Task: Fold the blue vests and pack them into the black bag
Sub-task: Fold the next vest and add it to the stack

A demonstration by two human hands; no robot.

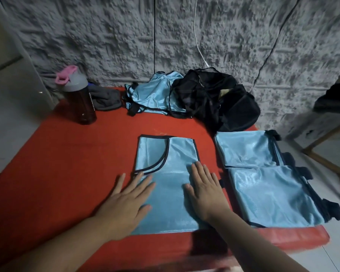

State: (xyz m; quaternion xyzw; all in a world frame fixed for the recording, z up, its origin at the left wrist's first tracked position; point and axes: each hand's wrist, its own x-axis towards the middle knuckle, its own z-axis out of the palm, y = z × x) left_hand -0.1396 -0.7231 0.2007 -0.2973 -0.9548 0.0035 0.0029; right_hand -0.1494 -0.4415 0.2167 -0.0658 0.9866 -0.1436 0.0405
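**Two Hands Flat on a Half-Folded Vest**

Two bare hands lay palm-down on a blue vest (166,185) spread in the middle of the red mat (67,173). The left hand (126,201) rested on the vest's left edge, its fingers straight and slightly spread, the outermost ones reaching onto the mat. The right hand (203,190) pressed the vest's right side, fingers straight and close together, the thumb held a little apart. Neither hand gripped or pinched the cloth. The vest itself was folded lengthwise, its black-trimmed armhole curving across the upper left and its hem pointing toward the person.

Just to the right, two folded vests lay on the mat's right side: the far folded vest (245,149) and the near folded vest (273,195), which overlapped the far one's lower edge. Black straps stuck out along their right sides, past the mat's edge.

At the far end of the mat, against the rough grey wall (106,36), the black bag (216,99) sat slumped and open at the top. An unfolded vest (151,95) lay crumpled just beside it on the left, touching it. Further left sat a grey cloth (104,99) and a dark water bottle (79,95) with a grey lid and pink loop. A white cable (196,36) hung down the wall toward the bag.
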